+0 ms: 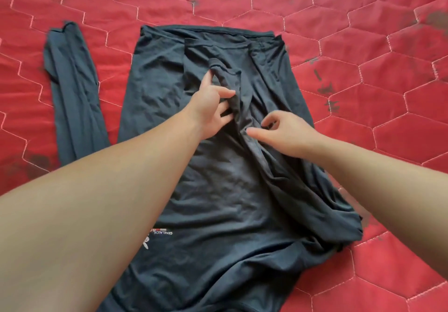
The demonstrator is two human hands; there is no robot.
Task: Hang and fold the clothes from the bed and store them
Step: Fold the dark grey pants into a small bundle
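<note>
A red quilted bedspread [363,32] with hexagon stitching fills the view, and on it lies a dark grey long-sleeved shirt [218,190], spread flat with its hem at the far side and a small white printed logo [160,235] near the close end. Its right side is already folded over onto the body, the right sleeve [244,98] running as a bunched ridge down the middle, while the left sleeve [72,88] lies stretched out on the bedspread, beside the body. The left hand [211,108] rests on the folded sleeve with fingers spread and mostly straight, pressing the cloth down and gripping nothing. The right hand [281,129] has its fingers curled and looks to pinch a fold of the sleeve between thumb and fingertips, though the contact is partly hidden. The fabric looks thin, soft and light, a limp knit that creases easily and will slide out of a fold unless smoothed flat. It is probably best taken by the cuff, shoulder seams or hem corners, where the doubled edges give something firmer to hold.
</note>
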